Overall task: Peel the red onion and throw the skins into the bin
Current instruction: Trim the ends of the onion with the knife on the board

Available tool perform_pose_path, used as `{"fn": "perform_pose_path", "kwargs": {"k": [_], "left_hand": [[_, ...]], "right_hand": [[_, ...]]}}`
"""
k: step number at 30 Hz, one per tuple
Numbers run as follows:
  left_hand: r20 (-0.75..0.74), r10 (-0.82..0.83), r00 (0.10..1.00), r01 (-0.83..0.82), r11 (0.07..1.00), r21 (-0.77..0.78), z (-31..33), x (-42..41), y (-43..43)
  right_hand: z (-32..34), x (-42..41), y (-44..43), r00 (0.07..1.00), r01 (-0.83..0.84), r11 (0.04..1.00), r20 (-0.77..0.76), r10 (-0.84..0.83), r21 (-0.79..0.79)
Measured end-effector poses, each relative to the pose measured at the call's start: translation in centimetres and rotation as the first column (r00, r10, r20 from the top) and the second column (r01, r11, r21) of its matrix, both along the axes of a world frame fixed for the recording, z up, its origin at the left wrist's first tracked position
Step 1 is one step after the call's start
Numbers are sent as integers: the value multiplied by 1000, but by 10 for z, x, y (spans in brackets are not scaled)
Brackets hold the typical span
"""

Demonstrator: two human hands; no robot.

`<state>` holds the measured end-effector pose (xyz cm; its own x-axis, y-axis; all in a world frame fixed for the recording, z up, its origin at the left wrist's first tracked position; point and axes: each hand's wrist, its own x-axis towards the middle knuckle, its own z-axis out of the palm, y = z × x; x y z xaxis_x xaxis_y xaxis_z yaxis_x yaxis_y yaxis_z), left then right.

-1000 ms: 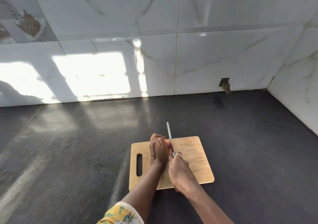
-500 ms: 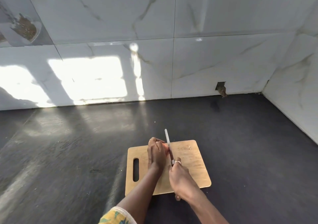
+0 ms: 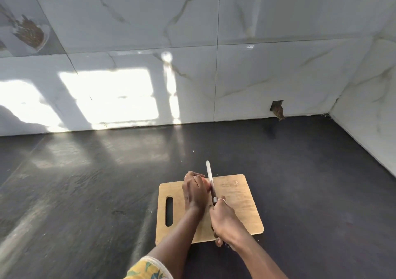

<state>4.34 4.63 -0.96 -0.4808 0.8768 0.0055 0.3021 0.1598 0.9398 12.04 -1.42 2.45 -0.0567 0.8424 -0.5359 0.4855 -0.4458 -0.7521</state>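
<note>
Since the earlier frames the camera view has tipped up a bit, so board and hands sit lower in frame; hands and knife keep nearly the same pose on the board.

Left hand [image 3: 194, 193] is curled palm-down over the red onion [image 3: 206, 184] at the board's far-middle area, fingers closed around it. Only a small reddish-pink sliver of onion shows at the fingers' right edge; rest hidden, so peel state cannot be told. Onion sits on the wooden cutting board [image 3: 240, 205], under the left hand.

Right hand [image 3: 225, 220] is closed around the knife handle, a ring on one finger near the handle's front end. Knife [image 3: 210, 177] has its blade pointing away from the person, its edge down against the onion's right side, just beside the left fingers; tip reaches past the board's far edge.

Board is light wood, rounded corners, slot handle on its left side, lying flat on the dark countertop [image 3: 85, 193]. Faint mark near the board's far-right corner, too small to read. Small white sticker [image 3: 249, 47] on the marble-look wall tiles [image 3: 278, 75], text unreadable. Picture tile [image 3: 27, 34] at upper left. Small cut-out hole [image 3: 277, 107] low in the wall. Yellow floral sleeve [image 3: 147, 269] on left arm. No bin in view.
</note>
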Motion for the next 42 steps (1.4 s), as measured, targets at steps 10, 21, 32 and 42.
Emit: {"fn": "perform_pose_path", "kwargs": {"k": [10, 21, 32, 42], "left_hand": [[-18, -2, 1000, 2, 1000, -3, -2, -1, 0], [-28, 42, 999, -41, 999, 13, -5, -3, 2], [-441, -518, 733, 607, 791, 80, -24, -41, -18], [-312, -350, 883, 378, 925, 34, -11, -28, -13]], "right_hand": [[4, 5, 6, 979, 63, 993, -188, -82, -105], [-8, -6, 10, 1000, -5, 1000, -18, 5, 13], [-2, -11, 12, 998, 57, 998, -39, -56, 26], [8, -9, 16, 996, -60, 998, 66, 59, 17]]}}
